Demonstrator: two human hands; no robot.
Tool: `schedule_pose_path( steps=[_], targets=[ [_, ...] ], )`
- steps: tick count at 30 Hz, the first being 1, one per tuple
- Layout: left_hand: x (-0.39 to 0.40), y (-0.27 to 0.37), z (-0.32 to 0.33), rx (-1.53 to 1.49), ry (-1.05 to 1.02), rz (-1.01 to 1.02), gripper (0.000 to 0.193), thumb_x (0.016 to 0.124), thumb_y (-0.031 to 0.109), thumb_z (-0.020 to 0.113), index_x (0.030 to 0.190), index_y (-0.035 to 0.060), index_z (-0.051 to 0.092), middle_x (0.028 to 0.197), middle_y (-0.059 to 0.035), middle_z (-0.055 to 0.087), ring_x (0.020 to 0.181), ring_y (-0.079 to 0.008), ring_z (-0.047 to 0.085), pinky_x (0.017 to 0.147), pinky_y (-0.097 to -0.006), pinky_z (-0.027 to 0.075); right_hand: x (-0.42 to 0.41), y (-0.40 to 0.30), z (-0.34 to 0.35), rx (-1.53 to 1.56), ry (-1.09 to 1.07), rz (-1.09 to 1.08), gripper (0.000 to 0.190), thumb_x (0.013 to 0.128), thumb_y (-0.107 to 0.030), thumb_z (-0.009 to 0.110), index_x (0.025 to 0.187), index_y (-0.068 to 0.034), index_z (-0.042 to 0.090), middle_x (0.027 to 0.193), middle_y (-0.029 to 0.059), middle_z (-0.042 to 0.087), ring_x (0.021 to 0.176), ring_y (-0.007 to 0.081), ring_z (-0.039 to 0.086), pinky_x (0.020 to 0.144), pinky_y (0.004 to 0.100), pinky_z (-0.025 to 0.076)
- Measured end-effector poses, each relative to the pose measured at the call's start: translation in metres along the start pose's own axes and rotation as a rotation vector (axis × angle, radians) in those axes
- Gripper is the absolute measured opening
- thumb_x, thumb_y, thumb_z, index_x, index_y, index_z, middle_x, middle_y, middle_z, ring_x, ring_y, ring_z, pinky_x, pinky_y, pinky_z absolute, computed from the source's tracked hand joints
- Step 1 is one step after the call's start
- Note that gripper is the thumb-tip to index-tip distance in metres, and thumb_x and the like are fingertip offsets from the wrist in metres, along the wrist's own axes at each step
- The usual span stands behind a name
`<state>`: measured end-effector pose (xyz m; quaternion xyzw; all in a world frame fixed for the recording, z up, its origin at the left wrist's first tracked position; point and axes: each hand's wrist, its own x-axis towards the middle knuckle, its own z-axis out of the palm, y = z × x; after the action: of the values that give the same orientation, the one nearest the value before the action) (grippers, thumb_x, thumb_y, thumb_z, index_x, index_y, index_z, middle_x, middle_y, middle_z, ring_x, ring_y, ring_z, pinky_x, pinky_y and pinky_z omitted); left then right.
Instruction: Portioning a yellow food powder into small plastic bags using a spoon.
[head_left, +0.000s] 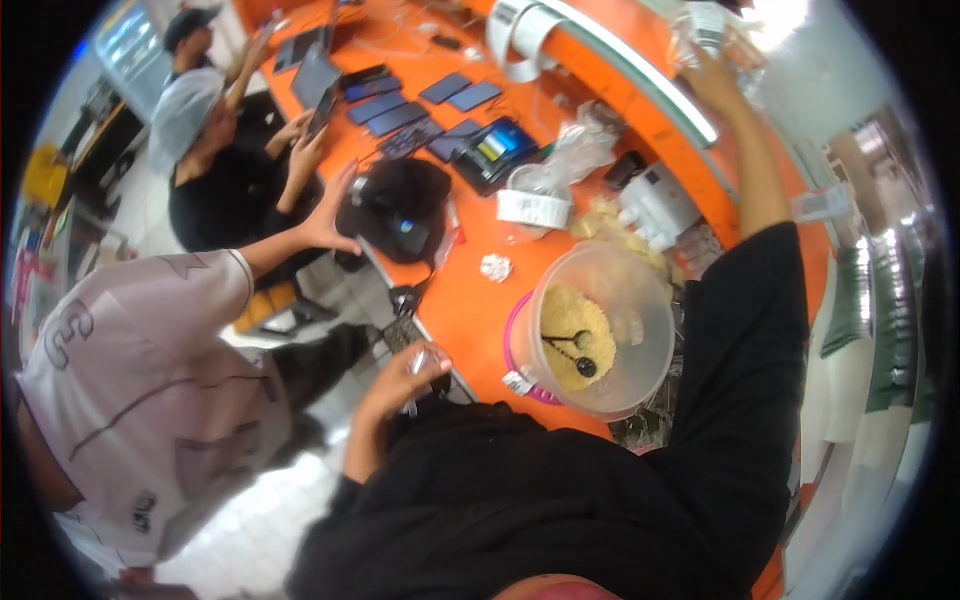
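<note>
My left hand (407, 377) is low at the counter's near edge, its fingers closed around a small shiny item that is too blurred to name. At the upper right, my right hand (709, 75) reaches over a raised ledge and touches a clear plastic package (712, 37) bearing a label; whether it grips the package is unclear. Between my arms stands a translucent plastic bucket (645, 330) with yellow grated or crumbly food (574, 319) inside. Two black scoops (583, 354) lie on that food. A crumpled white ball (496, 268) rests on the orange counter (465, 322).
Several phones (397, 118) and a black payment-type device (491, 154) lie farther back. A black bag (405, 210) sits at the counter's edge, beside a co-worker's hand (334, 217). Other people (225, 172) stand or sit at left. A white roll-labelled tub (534, 208) and clear bags (585, 146) are behind the bucket.
</note>
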<state>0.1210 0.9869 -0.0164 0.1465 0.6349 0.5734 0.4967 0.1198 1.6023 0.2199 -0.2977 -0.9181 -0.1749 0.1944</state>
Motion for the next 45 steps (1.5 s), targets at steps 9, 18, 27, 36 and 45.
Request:
schedule_pose_path(
  steps=[9, 18, 27, 36, 45],
  targets=[
    [-0.039, -0.021, -0.033, -0.038, 0.309, 0.031, 0.022, 0.088, 0.027, 0.071, 0.092, 0.0105, 0.058, 0.066, 0.0073, 0.044, 0.051, -0.0030, 0.036, 0.044, -0.0212, 0.026, -0.133, -0.211, -0.096, 0.300, 0.123, -0.526, 0.048, 0.086, -0.025, 0.068, 0.129, -0.008, 0.055, 0.144, 0.0158, 0.043, 0.135, 0.0362, 0.038, 0.110, 0.0438, 0.035],
    [-0.031, -0.049, -0.078, -0.107, 0.391, -0.012, 0.023, 0.088, 0.028, 0.072, 0.094, 0.0097, 0.059, 0.063, 0.0056, 0.045, 0.049, -0.0050, 0.039, 0.043, -0.0233, 0.030, -0.110, -0.256, -0.053, 0.463, -0.394, -0.439, 0.061, 0.087, -0.040, 0.067, 0.137, -0.009, 0.049, 0.139, 0.0195, 0.049, 0.129, 0.0343, 0.047, 0.107, 0.0416, 0.037],
    [0.059, 0.017, -0.169, -0.124, 0.324, 0.043, 0.020, 0.090, 0.027, 0.068, 0.096, 0.0105, 0.058, 0.059, 0.0076, 0.039, 0.046, -0.0038, 0.033, 0.042, -0.0230, 0.025, -0.001, -0.231, 0.026, 0.943, -0.192, 0.015, 0.053, 0.086, -0.045, 0.067, 0.134, -0.024, 0.057, 0.133, 0.0189, 0.056, 0.121, 0.0293, 0.055, 0.098, 0.0375, 0.044],
    [0.121, 0.065, -0.238, -0.052, 0.316, 0.118, 0.019, 0.090, 0.027, 0.069, 0.095, 0.0106, 0.060, 0.060, 0.0081, 0.042, 0.047, -0.0033, 0.034, 0.042, -0.0223, 0.024, 0.017, -0.263, 0.040, 0.918, 0.222, 0.262, 0.033, 0.091, -0.008, 0.058, 0.124, -0.012, 0.061, 0.115, 0.0141, 0.062, 0.096, 0.0242, 0.062, 0.082, 0.0331, 0.048],
    [0.162, 0.091, -0.245, -0.074, 0.233, 0.109, 0.021, 0.088, 0.027, 0.071, 0.095, 0.0103, 0.061, 0.060, 0.0077, 0.044, 0.045, -0.0032, 0.037, 0.041, -0.0212, 0.027, -0.038, -0.299, -0.047, 1.260, 0.307, -0.034, 0.049, 0.096, 0.001, 0.047, 0.144, -0.009, 0.042, 0.136, 0.0093, 0.045, 0.097, 0.0062, 0.059, 0.068, 0.0201, 0.045]
  ],
)
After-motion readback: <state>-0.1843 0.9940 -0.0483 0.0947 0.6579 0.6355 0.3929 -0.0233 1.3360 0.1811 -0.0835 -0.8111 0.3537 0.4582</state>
